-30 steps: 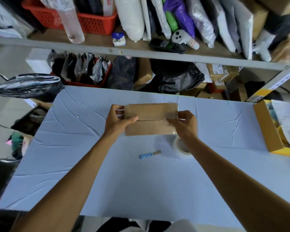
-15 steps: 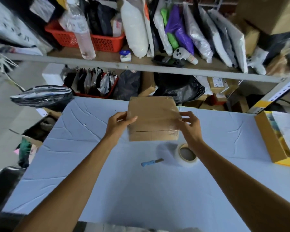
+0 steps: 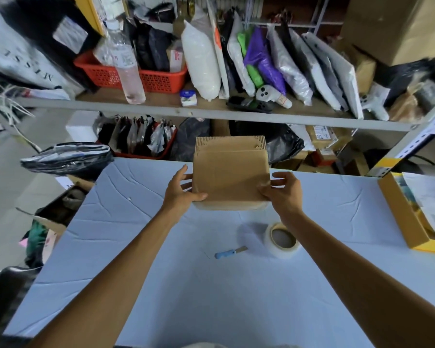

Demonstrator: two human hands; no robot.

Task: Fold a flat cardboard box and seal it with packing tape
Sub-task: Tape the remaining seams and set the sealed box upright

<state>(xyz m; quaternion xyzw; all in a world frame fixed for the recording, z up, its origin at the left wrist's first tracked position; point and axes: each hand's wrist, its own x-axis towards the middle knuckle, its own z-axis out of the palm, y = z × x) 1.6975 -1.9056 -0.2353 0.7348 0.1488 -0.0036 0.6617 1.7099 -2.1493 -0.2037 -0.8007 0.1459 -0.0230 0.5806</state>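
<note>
A brown cardboard box (image 3: 230, 172) is held up over the far middle of the blue table (image 3: 211, 292), one broad face toward me and flap edges showing at its top. My left hand (image 3: 180, 189) grips its left side, thumb on the near face. My right hand (image 3: 281, 190) grips the right side with thumb and fingers around the corner. A roll of clear packing tape (image 3: 281, 241) lies flat on the table just under my right forearm. A small blue-handled cutter (image 3: 230, 252) lies left of the roll.
A yellow-edged cardboard tray (image 3: 402, 212) with papers sits at the table's right edge. Behind the table a metal shelf (image 3: 211, 113) carries a red basket, a bottle and several bagged parcels. A shiny black bag (image 3: 65, 156) hangs off the far left corner.
Both hands have lifted the box off the table and tipped it up, so a broad face now looks at me. The tape roll and cutter lie as before.
</note>
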